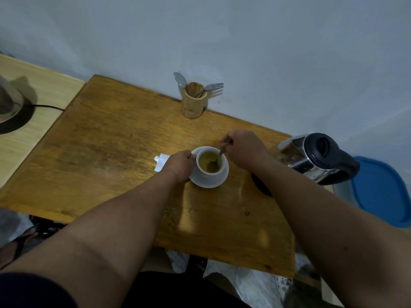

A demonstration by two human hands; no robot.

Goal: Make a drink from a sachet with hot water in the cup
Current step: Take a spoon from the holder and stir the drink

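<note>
A worn, honey-coloured wooden table (106, 152) fills the middle of the frame, seen from above, against a pale wall. At the right edge lies a steel electric kettle with a black lid and handle (315, 160), tipped on its side, just beside a blue plastic lid (382, 192). At upper centre stands a round wooden utensil holder (194, 101) with a spoon and fork in it.

Slightly right of centre sits the small white ceramic cup (210, 167) on a white saucer (209, 183), holding yellowish liquid with a dark clump at the bottom. The left hand (181, 166) is closed around the cup's left side, steadying it. The right hand (242, 150), above and right of the cup, pinches a thin metal teaspoon (219, 157), whose handle slants up and right while its bowl sits in the liquid. Stirring seems under way. A torn white sachet (161, 162) lies left of the cup, partly behind the left hand.
</note>
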